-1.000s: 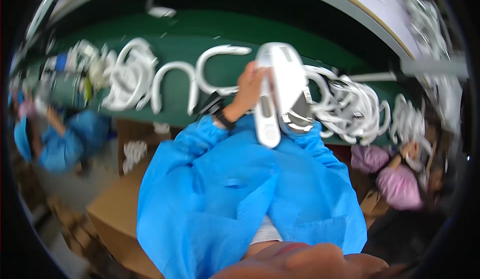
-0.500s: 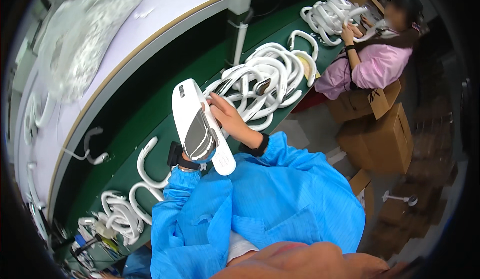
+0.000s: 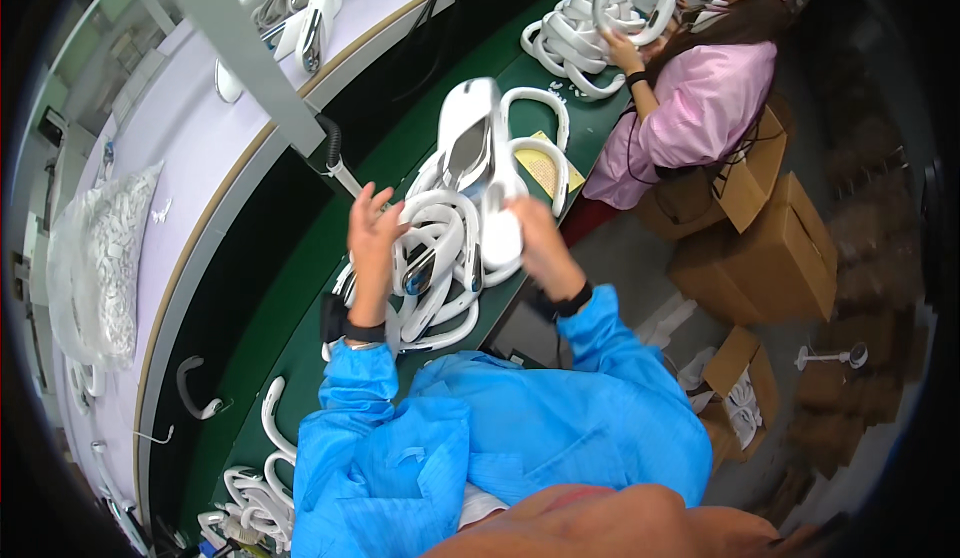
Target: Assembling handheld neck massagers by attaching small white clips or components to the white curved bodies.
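My right hand [image 3: 545, 250] is closed round the near end of a white neck fan [image 3: 468, 108], a U-shaped casing with a dark glossy panel; motion blurs it slightly. The neck fan is held over the far side of a pile of similar white neck fans [image 3: 440, 308] on the green bench. Left of that pile, my left hand [image 3: 372, 243] is raised with its fingers apart and nothing in them. Its fingertips are close to the pile; whether they touch it I cannot tell.
A co-worker in pink [image 3: 715, 93] handles another white heap [image 3: 575, 43] farther along the green bench [image 3: 300, 328]. A yellow sheet [image 3: 540, 166] lies beside the pile. A metal post [image 3: 235, 53] stands by the raised shelf [image 3: 190, 188]. Cardboard boxes [image 3: 760, 258] stand at right.
The neck fan has moved from before my body to over the pile, in my right hand. My left hand has come off it and opened. The view has shifted.
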Demonstrator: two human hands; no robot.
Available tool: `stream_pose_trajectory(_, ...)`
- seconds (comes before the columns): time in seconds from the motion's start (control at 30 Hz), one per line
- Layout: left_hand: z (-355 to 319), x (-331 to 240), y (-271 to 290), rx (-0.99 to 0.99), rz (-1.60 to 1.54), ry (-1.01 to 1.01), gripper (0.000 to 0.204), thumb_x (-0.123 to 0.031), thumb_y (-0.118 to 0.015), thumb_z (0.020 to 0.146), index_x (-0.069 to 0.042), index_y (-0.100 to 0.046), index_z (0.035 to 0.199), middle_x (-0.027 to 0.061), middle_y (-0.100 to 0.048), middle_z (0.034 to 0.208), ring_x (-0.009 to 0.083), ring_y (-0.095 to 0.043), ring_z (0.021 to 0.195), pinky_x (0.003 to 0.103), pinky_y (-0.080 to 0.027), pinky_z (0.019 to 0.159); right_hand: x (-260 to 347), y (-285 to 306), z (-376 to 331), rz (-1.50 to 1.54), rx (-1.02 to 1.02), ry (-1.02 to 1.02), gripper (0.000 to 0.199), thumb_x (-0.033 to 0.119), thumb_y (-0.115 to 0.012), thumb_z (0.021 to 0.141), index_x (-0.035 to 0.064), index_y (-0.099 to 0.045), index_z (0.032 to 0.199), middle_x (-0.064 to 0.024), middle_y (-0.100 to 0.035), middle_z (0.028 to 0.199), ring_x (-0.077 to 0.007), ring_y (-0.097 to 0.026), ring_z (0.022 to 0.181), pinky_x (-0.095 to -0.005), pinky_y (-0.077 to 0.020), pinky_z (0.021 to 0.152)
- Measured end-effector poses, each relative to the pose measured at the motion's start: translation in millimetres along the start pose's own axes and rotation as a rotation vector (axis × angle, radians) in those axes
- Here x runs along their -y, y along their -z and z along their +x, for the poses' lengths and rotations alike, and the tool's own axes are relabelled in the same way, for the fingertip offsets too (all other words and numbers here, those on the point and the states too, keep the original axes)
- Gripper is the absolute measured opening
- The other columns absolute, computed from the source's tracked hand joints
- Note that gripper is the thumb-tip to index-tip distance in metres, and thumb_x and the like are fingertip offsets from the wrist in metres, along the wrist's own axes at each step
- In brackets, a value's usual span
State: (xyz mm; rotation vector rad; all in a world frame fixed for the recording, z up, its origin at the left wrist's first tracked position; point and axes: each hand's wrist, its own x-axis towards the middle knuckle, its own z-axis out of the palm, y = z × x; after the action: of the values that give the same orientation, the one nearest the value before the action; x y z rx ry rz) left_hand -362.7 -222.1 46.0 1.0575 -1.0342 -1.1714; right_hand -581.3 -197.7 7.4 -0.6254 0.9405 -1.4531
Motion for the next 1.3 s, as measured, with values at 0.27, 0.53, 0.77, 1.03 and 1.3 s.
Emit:
stream_pose_trajectory(0.27,-58,19,177,-0.476,0.287,0.195,0.031,-0.018,-0.055,0.089,0.0,-0.053,0.114,0.012,-0.063,0.097,0.0162,-0.062,0.078,0.025,-0.051,0.065,-14,174,231,-0.556,-0.4,-0.05,0.033,0.026,-0.06,0.083,-0.004,-0.058,0.069,-0.0111,-0.058,0.054,-0.0156,-0.052,0.036,-0.0274,-0.0407,0.031)
stream_pose_trajectory(0.53,-167,16,260,-0.834,0.367,0.283,0.034,-0.026,-0.057,0.088,-0.004,-0.054,0.113,0.0091,-0.062,0.101,0.0157,-0.062,0.082,0.026,-0.05,0.065,-72,223,319,-0.929,-0.371,-0.107,0.039,0.036,-0.06,0.084,0.0043,-0.063,0.062,-0.0076,-0.058,0.054,-0.0154,-0.053,0.042,-0.0302,-0.0406,0.039)
stream_pose_trajectory(0.77,-208,28,356,-1.051,0.509,0.378,0.023,-0.016,-0.058,0.085,-0.003,-0.058,0.104,0.0054,-0.063,0.086,0.0142,-0.062,0.067,0.027,-0.05,0.052,-36,236,285,-1.066,-0.437,-0.066,0.06,0.056,-0.052,0.084,-0.0021,-0.058,0.072,-0.0107,-0.059,0.059,-0.0159,-0.051,0.042,-0.0281,-0.038,0.036)
stream_pose_trajectory(1.03,-262,70,586,-1.197,0.976,0.39,0.011,-0.019,-0.065,0.071,-0.008,-0.065,0.074,0.0114,-0.062,0.076,0.0261,-0.064,0.071,0.038,-0.051,0.061,-22,89,101,-1.014,-0.255,0.398,0.039,0.02,-0.055,0.088,-0.0047,-0.052,0.118,-0.0098,-0.066,0.086,-0.011,-0.056,0.063,-0.022,-0.0415,0.051)
stream_pose_trajectory(1.3,-180,87,693,-0.486,1.961,0.497,0.061,-0.021,-0.082,0.056,-0.01,-0.058,0.112,0.0141,-0.065,0.093,0.0317,-0.063,0.086,0.04,-0.051,0.075,-123,-113,-108,-1.14,0.503,0.485,0.018,0.003,-0.058,0.084,-0.0027,-0.062,0.101,-0.0054,-0.064,0.085,-0.0102,-0.057,0.069,-0.0223,-0.0464,0.061)
